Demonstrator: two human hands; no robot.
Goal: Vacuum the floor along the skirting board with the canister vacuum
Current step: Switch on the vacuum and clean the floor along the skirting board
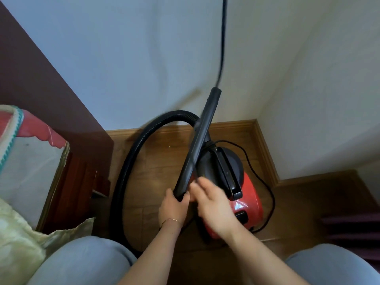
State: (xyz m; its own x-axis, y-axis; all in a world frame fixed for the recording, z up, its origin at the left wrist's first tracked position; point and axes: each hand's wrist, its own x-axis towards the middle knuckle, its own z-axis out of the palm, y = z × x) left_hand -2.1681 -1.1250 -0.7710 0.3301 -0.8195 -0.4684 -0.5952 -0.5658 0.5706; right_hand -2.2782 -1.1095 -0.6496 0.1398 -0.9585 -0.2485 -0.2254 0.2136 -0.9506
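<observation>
A red and black canister vacuum (246, 194) stands on the wooden floor in a wall corner. Its ribbed black hose (131, 157) loops out to the left and back. A black rigid tube (197, 145) points up and away, tilted over the canister. My left hand (172, 208) grips the tube's near end. My right hand (211, 204) hovers blurred beside that end, fingers spread, over the canister. The wooden skirting board (265, 149) runs along both walls behind the vacuum.
A black power cord (222, 38) hangs down the wall and curls around the canister's right side (269, 194). A dark cabinet (67, 182) and cloth-covered furniture (26, 161) stand at the left. My knees in jeans fill the bottom.
</observation>
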